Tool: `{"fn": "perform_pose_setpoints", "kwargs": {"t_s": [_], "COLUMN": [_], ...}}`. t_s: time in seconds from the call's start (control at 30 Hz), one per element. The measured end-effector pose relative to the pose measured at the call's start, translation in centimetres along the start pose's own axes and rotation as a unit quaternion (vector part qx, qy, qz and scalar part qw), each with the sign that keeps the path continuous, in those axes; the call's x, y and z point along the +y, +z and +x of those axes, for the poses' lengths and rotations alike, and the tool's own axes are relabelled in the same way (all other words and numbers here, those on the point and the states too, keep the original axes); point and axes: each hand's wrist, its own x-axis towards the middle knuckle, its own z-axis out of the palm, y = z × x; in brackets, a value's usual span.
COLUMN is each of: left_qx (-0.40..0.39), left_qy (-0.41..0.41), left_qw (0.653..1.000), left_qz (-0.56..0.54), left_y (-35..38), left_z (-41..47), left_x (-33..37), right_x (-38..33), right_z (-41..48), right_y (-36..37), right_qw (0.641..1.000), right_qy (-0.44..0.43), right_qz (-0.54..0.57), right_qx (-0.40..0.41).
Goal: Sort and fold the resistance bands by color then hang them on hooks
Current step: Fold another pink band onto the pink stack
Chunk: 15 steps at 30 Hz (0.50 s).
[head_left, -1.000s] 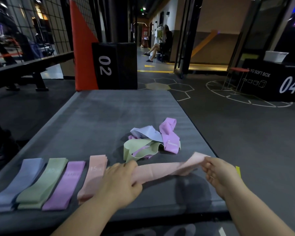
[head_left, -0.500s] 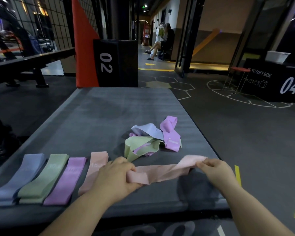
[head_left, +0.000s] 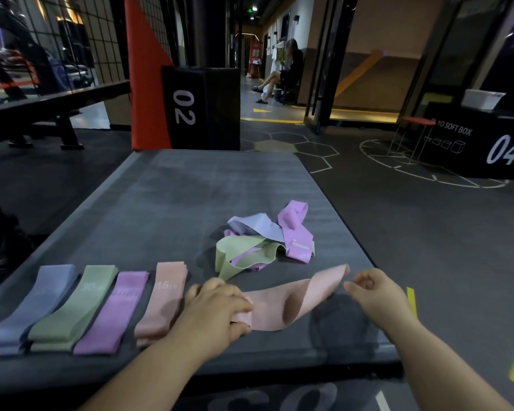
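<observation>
A loose pink band lies slack and partly opened near the front edge of the grey mat. My left hand grips its left end, folded over. My right hand pinches its raised right tip. To the left, folded bands lie in a row: blue, green, purple and pink. Behind the loose band sits a tangled pile of green, blue-grey and purple bands. No hooks are in view.
A black box marked 02 and an orange wedge stand behind the mat. A black soft box marked 04 is at the right. A person sits far down the corridor. A bench is at the left.
My hands have come closer together. The pink band went from stretched flat to slack, with its left end folded under my left hand.
</observation>
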Motion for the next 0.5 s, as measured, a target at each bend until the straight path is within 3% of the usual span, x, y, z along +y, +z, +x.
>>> {"fn": "perform_pose_setpoints", "kwargs": {"t_s": [0.2, 0.5], "left_qx": [-0.013, 0.030], "left_qy": [-0.023, -0.030], "left_qw": [1.000, 0.998], "left_qz": [-0.014, -0.037], "left_y": [0.5, 0.7], "left_z": [0.1, 0.1], "left_x": [-0.1, 0.3], "right_x": [0.5, -0.2], "right_z": [0.5, 0.5], "right_y": [1.2, 2.7], "right_qw": [0.997, 0.997], "right_qy": [0.052, 0.019], "right_qz": [0.046, 0.009], "right_qx": [-0.011, -0.079]}}
